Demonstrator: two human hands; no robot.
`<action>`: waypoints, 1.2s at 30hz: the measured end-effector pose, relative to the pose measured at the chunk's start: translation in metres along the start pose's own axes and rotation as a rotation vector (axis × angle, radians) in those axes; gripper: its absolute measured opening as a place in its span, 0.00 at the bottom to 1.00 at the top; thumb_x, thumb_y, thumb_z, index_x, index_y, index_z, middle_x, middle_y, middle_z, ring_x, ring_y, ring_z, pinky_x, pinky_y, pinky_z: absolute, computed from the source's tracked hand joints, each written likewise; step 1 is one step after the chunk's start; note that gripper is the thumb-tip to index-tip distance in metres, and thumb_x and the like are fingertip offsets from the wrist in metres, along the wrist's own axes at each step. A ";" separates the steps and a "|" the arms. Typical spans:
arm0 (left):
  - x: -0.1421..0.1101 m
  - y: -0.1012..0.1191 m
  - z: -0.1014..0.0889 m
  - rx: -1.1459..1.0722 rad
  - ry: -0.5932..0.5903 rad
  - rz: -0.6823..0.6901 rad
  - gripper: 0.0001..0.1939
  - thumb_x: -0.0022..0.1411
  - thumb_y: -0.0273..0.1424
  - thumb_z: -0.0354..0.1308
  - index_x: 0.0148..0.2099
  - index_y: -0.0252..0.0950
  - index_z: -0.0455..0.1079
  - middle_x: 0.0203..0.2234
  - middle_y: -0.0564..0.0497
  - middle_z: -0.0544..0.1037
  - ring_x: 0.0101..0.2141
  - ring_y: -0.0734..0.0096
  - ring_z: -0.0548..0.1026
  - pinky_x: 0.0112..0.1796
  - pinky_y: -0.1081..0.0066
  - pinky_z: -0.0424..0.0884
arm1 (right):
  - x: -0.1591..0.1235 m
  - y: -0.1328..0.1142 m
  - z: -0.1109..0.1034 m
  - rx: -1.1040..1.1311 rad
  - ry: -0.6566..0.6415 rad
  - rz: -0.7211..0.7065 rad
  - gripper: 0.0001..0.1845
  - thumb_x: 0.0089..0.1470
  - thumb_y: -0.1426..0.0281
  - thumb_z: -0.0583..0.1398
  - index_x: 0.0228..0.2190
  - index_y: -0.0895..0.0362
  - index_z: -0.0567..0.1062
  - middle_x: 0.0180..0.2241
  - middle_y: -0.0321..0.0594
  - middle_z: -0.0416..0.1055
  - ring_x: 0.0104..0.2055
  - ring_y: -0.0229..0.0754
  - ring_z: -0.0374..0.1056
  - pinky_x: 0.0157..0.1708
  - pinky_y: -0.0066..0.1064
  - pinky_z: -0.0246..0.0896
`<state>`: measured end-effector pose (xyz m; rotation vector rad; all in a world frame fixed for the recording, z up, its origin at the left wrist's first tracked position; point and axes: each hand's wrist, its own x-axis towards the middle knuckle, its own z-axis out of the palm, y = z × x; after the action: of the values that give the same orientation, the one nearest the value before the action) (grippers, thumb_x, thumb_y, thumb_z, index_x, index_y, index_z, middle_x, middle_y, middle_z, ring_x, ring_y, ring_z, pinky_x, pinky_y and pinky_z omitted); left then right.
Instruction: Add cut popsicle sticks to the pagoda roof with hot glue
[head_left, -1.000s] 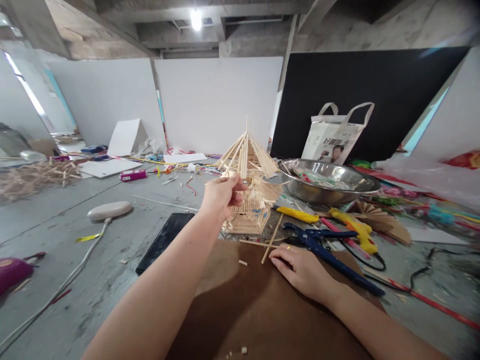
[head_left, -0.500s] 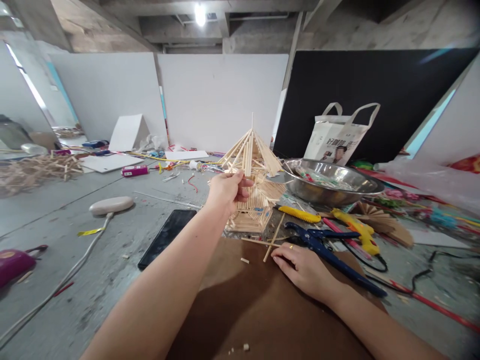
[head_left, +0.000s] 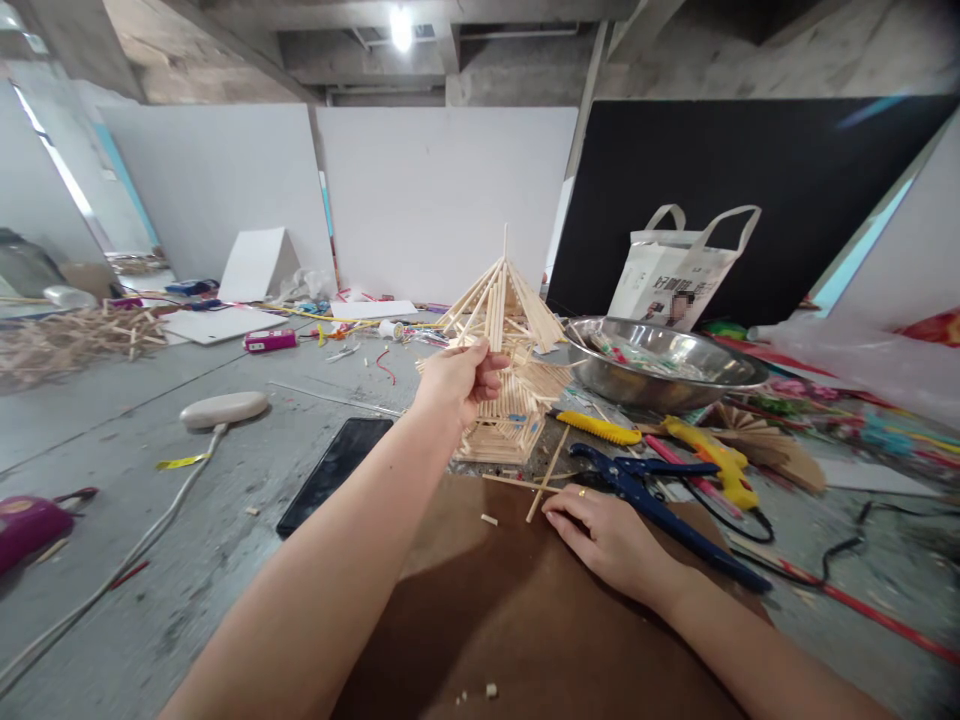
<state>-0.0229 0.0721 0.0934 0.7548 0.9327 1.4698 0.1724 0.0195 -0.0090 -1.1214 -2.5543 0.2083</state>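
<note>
A small pavilion-like model [head_left: 517, 290] made of thin wooden sticks stands ahead of me, with a peaked roof over a stepped base. My left hand [head_left: 457, 378] reaches to its front, thumb and fingers pinched at the lower end of the roof sticks. The hand covers part of the model, so the exact contact is hidden. My right hand [head_left: 611, 540] rests on the brown board [head_left: 480, 620], holding nothing, with its fingers loosely bent and apart. Two crossed loose sticks [head_left: 549, 474] lie by its fingertips. Blue pliers [head_left: 652, 498] lie just beyond it.
To the right are a yellow utility knife [head_left: 598, 428], a yellow glue gun [head_left: 716, 465] with its cord, and a steel basin [head_left: 660, 392]. A black phone [head_left: 330, 475] and a white power strip [head_left: 223, 409] lie left. Stick piles [head_left: 75, 345] sit far left.
</note>
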 end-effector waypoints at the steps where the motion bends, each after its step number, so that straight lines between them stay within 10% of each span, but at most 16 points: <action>1: 0.000 0.000 0.000 -0.002 0.001 -0.001 0.07 0.57 0.26 0.49 0.26 0.31 0.61 0.15 0.53 0.71 0.10 0.85 0.60 0.13 0.80 0.56 | 0.000 0.000 0.000 0.001 0.000 -0.002 0.13 0.53 0.70 0.47 0.31 0.55 0.71 0.30 0.38 0.70 0.32 0.37 0.65 0.32 0.27 0.58; 36: 0.001 -0.001 -0.001 0.023 -0.004 0.024 0.06 0.57 0.26 0.49 0.27 0.31 0.61 0.14 0.54 0.71 0.11 0.83 0.62 0.14 0.79 0.59 | 0.000 0.000 0.001 0.029 0.014 0.001 0.12 0.53 0.70 0.48 0.31 0.55 0.71 0.30 0.39 0.70 0.32 0.37 0.65 0.32 0.28 0.58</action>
<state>-0.0232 0.0734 0.0925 0.7881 0.9415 1.4802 0.1721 0.0195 -0.0101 -1.1095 -2.5310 0.2357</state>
